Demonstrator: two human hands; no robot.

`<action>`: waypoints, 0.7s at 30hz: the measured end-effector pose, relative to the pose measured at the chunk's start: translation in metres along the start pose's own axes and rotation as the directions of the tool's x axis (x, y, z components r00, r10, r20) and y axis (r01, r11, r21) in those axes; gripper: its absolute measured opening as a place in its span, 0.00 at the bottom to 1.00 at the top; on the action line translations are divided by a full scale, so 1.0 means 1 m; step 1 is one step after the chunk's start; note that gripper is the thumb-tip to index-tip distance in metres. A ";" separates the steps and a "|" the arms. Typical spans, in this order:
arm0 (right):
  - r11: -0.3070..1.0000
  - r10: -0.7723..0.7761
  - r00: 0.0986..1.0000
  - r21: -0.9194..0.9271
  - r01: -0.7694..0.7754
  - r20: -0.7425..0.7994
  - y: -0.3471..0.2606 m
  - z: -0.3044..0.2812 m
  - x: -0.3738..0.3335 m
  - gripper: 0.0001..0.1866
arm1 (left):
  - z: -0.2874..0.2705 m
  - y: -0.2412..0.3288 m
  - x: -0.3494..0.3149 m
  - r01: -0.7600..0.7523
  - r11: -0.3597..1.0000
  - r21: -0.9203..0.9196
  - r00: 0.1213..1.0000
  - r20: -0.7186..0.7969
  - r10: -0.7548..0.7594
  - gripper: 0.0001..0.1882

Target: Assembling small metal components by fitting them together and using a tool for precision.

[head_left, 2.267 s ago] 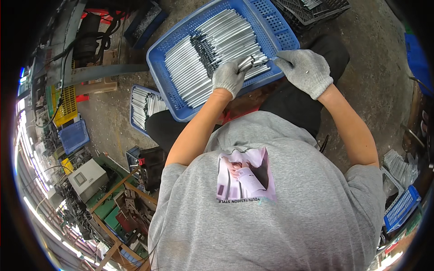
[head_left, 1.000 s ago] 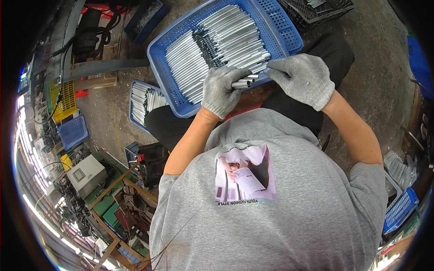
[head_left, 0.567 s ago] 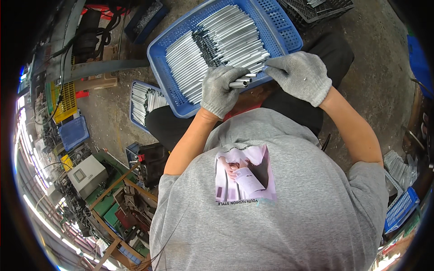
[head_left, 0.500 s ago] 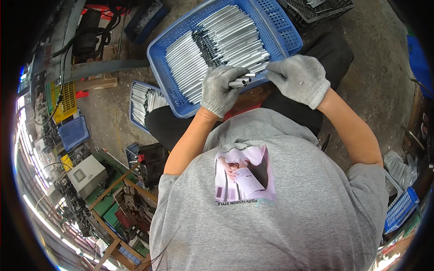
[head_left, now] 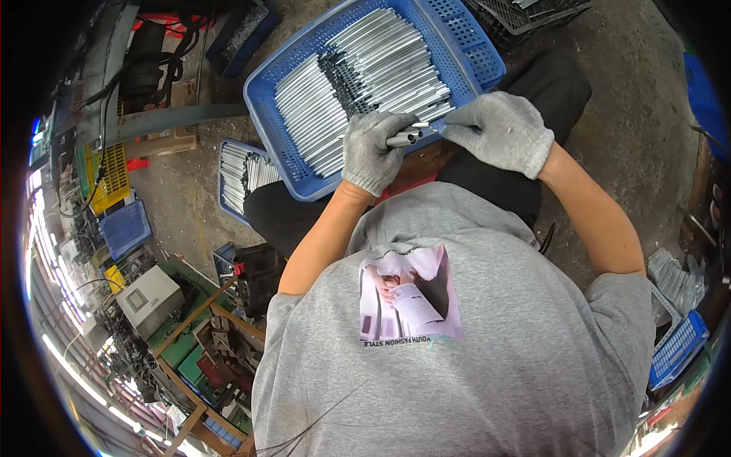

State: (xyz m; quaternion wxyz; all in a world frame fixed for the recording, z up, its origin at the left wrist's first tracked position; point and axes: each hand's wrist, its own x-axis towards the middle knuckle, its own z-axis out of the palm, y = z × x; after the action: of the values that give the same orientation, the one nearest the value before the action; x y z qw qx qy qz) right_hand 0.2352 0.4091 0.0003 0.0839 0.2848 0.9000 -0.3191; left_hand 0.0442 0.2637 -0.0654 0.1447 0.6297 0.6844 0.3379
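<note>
In my left hand (head_left: 371, 151), a grey knit glove is wrapped round a few short silver metal tubes (head_left: 403, 139). Their open ends point to the right. My right hand (head_left: 502, 133), gloved the same way, is just to the right of those ends with thumb and fingers pinched together. Whatever lies between its fingertips is too small to make out. Beyond both hands a blue plastic basket (head_left: 263, 114) carries dense rows of silver tubes (head_left: 388, 65), with a dark band of tube ends or small parts between the rows.
A smaller tray of tubes (head_left: 234, 171) sits left of my knee. Blue crates (head_left: 464, 38) and a black crate (head_left: 525, 17) stand beyond the basket. At left are a grey control box (head_left: 148, 297) and machinery. A blue basket (head_left: 678, 350) lies at right.
My right hand has shifted slightly, its pinched fingertips staying close to the tube ends. The left hand keeps its hold on the tubes. The whole view has moved a little.
</note>
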 end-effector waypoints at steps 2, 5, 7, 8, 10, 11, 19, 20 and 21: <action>0.999 0.031 0.998 -0.004 -0.032 -0.055 0.004 0.002 0.003 0.13 | 0.006 -0.005 0.000 0.055 0.997 -0.051 0.999 0.007 -0.054 0.15; 0.989 0.141 0.963 -0.007 -0.146 -0.229 0.010 0.006 0.008 0.15 | 0.020 -0.017 0.009 0.201 0.955 -0.216 0.980 0.048 -0.195 0.13; 0.988 0.139 0.957 -0.029 -0.152 -0.255 0.014 0.009 0.005 0.15 | 0.028 -0.018 0.016 0.249 0.959 -0.134 0.967 0.089 -0.238 0.14; 0.986 0.138 0.950 -0.051 -0.158 -0.279 0.017 0.010 0.003 0.16 | 0.032 -0.018 0.020 0.293 0.955 -0.048 0.950 0.127 -0.285 0.14; 0.981 0.132 0.936 -0.093 -0.171 -0.326 0.020 0.011 0.000 0.16 | 0.037 -0.019 0.025 0.366 0.922 0.127 0.904 0.187 -0.385 0.15; 0.980 0.133 0.936 -0.095 -0.172 -0.327 0.021 0.011 -0.002 0.16 | 0.038 -0.022 0.026 0.364 0.923 0.125 0.905 0.187 -0.382 0.15; 0.989 0.095 0.951 -0.077 -0.122 -0.295 0.018 0.014 -0.007 0.15 | 0.019 -0.031 0.016 0.401 0.914 0.062 0.865 0.304 -0.400 0.16; 0.991 0.085 0.953 -0.071 -0.110 -0.290 0.017 0.014 -0.007 0.15 | 0.014 -0.031 0.015 0.446 0.895 -0.012 0.846 0.331 -0.417 0.17; 0.992 0.081 0.954 -0.072 -0.105 -0.288 0.015 0.015 -0.007 0.15 | 0.011 -0.034 0.011 0.449 0.893 -0.011 0.846 0.328 -0.421 0.17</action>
State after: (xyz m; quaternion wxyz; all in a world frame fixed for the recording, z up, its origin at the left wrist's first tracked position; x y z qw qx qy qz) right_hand 0.2492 0.4063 -0.0172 -0.0194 0.3660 0.9012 -0.2312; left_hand 0.0234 0.2785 -0.0926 0.3527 0.4970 0.7617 0.2202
